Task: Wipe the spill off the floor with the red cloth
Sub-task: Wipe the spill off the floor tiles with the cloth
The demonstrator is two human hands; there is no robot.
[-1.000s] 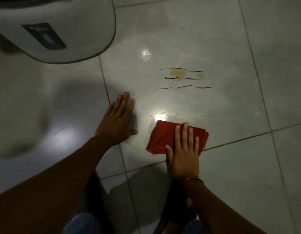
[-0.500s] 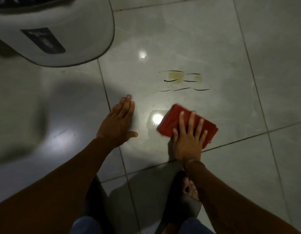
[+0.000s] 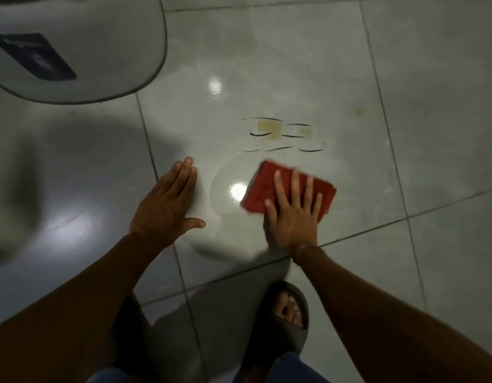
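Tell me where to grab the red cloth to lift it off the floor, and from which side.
Pinch the far-left corner of the red cloth, coming from above on the spill side. It lies folded flat on the tile, and the right hand presses spread over its near half, so only that edge is exposed.

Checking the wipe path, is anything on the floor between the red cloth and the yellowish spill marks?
Nothing visible. The right hand presses flat on the red cloth, and only bare tile lies between it and the yellowish marks just beyond. The left hand rests off to the side.
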